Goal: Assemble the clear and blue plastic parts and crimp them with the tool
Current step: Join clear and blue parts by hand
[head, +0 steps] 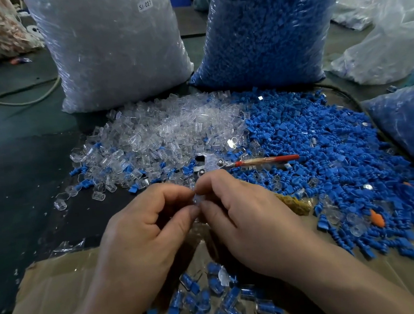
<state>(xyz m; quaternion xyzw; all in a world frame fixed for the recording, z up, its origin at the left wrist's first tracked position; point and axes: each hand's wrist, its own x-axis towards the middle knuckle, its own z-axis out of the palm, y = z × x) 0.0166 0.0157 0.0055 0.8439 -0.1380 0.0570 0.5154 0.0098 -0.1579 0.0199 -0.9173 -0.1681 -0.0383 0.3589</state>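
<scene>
Left hand (142, 227) and right hand (246, 216) are meeting fingertip to fingertip, both pinching a small clear part (197, 199) between thumb and forefinger. Whether a blue piece is in there too, I cannot tell. The tool (246, 162), red-handled, is lying just beyond the hands, where the clear pile (163, 133) is meeting the blue pile (325, 146). Assembled pieces (209, 304) are sitting in the box (58, 295) below the wrists.
</scene>
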